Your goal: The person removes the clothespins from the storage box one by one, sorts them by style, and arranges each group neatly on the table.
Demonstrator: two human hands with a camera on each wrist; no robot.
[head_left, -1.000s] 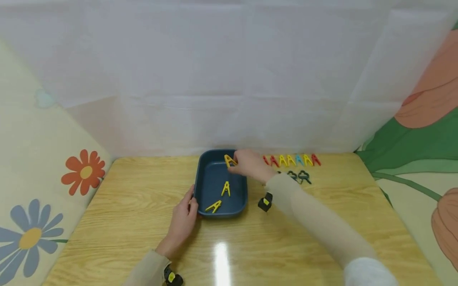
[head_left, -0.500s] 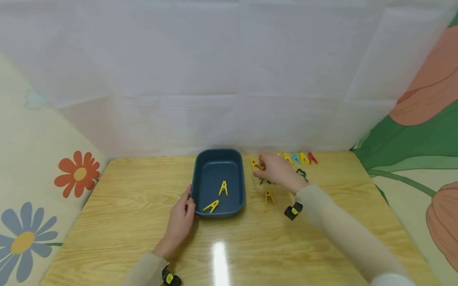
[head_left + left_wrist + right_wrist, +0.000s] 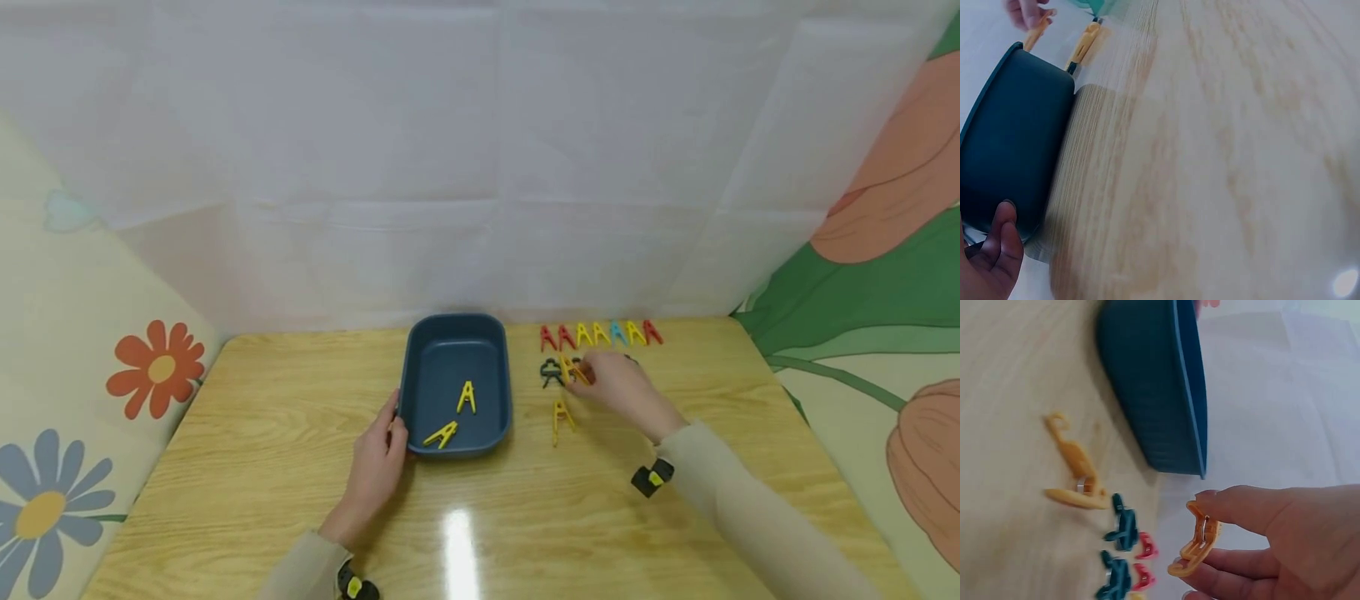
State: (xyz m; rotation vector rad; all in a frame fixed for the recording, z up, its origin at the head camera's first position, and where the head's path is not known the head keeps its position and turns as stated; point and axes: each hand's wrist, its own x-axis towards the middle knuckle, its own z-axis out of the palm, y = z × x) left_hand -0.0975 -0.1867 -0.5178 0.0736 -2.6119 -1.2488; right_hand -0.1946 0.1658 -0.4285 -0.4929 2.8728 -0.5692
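Note:
My right hand (image 3: 618, 385) pinches an orange-yellow clothespin (image 3: 566, 369) between thumb and fingers, above a row of dark green clips (image 3: 551, 373). Close up in the right wrist view, that clothespin (image 3: 1202, 536) shows its metal spring. Another orange-yellow clothespin (image 3: 561, 419) lies on the table, nearer the front. At the near left corner of a dark blue tray (image 3: 450, 362), my left hand (image 3: 375, 462) grips the wall, thumb at the corner and fingers along the side. Inside the tray lie two yellow clothespins, one pointing away (image 3: 467, 397) and one slanted (image 3: 441, 434).
Along the back edge of the wooden table (image 3: 300, 417) runs a row of red, yellow and blue clothespins (image 3: 601, 334). A white sheet (image 3: 360, 167) hangs right behind it. My right hand hides part of the green clips.
The right hand has carried the orange-yellow clothespin from over the tray rightward to the green clips, uncovering the back row. My left hand stays at the tray.

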